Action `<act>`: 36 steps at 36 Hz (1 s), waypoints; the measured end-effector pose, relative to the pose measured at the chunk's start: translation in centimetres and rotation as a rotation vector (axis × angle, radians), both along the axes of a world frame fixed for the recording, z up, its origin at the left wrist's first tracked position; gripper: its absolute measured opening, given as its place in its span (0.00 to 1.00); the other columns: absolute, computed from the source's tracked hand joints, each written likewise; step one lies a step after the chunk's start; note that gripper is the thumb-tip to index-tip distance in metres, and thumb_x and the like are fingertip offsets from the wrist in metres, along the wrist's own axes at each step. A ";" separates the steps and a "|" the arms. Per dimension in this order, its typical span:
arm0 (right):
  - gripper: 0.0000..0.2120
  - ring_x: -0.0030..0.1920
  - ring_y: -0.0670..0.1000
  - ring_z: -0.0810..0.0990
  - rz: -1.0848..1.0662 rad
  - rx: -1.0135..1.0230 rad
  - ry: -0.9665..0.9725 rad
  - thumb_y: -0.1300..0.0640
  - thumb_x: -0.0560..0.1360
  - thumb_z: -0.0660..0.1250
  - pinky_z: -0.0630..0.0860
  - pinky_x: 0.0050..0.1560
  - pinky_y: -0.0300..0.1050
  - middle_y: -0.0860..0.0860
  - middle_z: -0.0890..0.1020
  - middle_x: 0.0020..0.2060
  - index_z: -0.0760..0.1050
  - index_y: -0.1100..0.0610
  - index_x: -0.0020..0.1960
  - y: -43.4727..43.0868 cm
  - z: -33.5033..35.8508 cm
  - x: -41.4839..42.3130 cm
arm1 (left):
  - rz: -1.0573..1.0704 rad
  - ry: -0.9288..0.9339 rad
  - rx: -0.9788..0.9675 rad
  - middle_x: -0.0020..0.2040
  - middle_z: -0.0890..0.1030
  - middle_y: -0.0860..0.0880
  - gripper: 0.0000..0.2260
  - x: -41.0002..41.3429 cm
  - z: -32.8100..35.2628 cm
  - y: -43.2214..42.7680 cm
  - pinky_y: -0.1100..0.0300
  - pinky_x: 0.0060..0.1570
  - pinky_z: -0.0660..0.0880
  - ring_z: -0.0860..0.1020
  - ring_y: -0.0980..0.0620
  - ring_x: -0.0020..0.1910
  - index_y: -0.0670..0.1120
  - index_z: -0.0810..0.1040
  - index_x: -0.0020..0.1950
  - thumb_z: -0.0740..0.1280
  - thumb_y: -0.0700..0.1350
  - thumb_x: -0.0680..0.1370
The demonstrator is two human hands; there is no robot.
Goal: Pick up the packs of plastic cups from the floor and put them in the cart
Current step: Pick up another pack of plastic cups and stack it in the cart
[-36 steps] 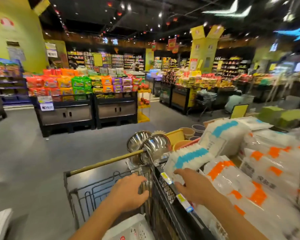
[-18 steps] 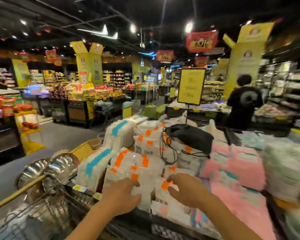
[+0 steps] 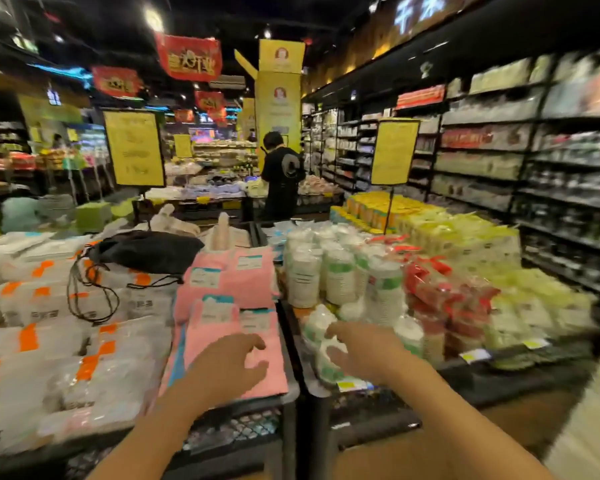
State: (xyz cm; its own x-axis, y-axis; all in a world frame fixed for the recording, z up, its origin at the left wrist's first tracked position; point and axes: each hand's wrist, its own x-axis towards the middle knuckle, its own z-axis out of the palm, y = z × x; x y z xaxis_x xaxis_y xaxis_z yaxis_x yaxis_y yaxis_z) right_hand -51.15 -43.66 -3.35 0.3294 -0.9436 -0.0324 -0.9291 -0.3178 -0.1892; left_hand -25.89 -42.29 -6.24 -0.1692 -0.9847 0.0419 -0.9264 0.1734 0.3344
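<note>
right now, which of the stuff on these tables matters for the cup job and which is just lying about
For the job: green-banded cup packs, red cup packs, left hand, right hand.
Just lying about: black drawstring bag, pink packs, orange-marked white packs, yellow sign.
No cart in view.

Your left hand [image 3: 229,365] hovers over the flat packs [image 3: 232,289] on the left display table [image 3: 271,406]. Your right hand [image 3: 364,355] is just before the packs of cups [image 3: 340,278] standing on the adjoining right display table [image 3: 499,374]. A drawstring bag [image 3: 146,249] lies on the stacked packs [image 3: 66,341] further left, a person [image 3: 281,174] stands beyond both tables, and shelves [image 3: 499,161] run along your right.
</note>
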 end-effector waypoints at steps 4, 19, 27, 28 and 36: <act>0.21 0.61 0.55 0.77 -0.146 0.020 -0.034 0.42 0.79 0.59 0.76 0.56 0.51 0.50 0.78 0.64 0.71 0.48 0.69 1.7 -0.4 -8.1 | -0.161 -0.002 0.037 0.59 0.78 0.55 0.16 -8.2 0.4 -1.0 0.58 0.56 0.72 0.76 0.53 0.57 0.57 0.75 0.64 0.63 0.58 0.77; 0.11 0.49 0.54 0.79 -0.735 -0.011 -0.063 0.46 0.80 0.60 0.78 0.51 0.52 0.48 0.80 0.49 0.75 0.51 0.56 9.3 -1.2 -28.1 | -0.773 -0.046 0.052 0.63 0.78 0.54 0.20 -32.2 -0.2 -7.1 0.58 0.53 0.71 0.76 0.54 0.58 0.56 0.75 0.65 0.61 0.61 0.76; 0.18 0.58 0.49 0.78 -1.098 -0.073 -0.138 0.47 0.81 0.62 0.73 0.56 0.43 0.49 0.79 0.61 0.72 0.51 0.69 16.6 -0.7 -33.4 | -1.124 -0.065 0.019 0.64 0.77 0.55 0.19 -43.4 -0.1 -6.3 0.58 0.54 0.73 0.76 0.55 0.60 0.54 0.72 0.69 0.61 0.57 0.80; 0.18 0.58 0.49 0.78 -1.133 -0.078 -0.141 0.47 0.80 0.62 0.74 0.56 0.43 0.49 0.79 0.61 0.72 0.50 0.69 17.8 -0.7 -34.1 | -1.160 -0.066 0.022 0.65 0.76 0.54 0.19 -44.9 -0.1 -5.8 0.57 0.56 0.74 0.75 0.54 0.61 0.54 0.72 0.70 0.61 0.56 0.80; 0.18 0.56 0.50 0.78 -1.393 -0.084 -0.114 0.44 0.79 0.62 0.77 0.56 0.49 0.48 0.79 0.60 0.72 0.47 0.68 26.7 -1.8 -40.1 | -1.338 -0.032 0.080 0.64 0.76 0.53 0.20 -55.4 -0.7 0.3 0.54 0.60 0.74 0.75 0.53 0.61 0.54 0.72 0.69 0.62 0.57 0.79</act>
State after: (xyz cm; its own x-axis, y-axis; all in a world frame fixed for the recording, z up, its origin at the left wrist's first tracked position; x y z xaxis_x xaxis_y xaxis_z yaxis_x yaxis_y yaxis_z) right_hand -91.27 -16.95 -5.14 -0.8711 -0.4912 0.0026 -0.4676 0.8276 -0.3105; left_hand -81.27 -41.98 -6.97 -0.9976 -0.0623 -0.0301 -0.0690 0.9274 0.3678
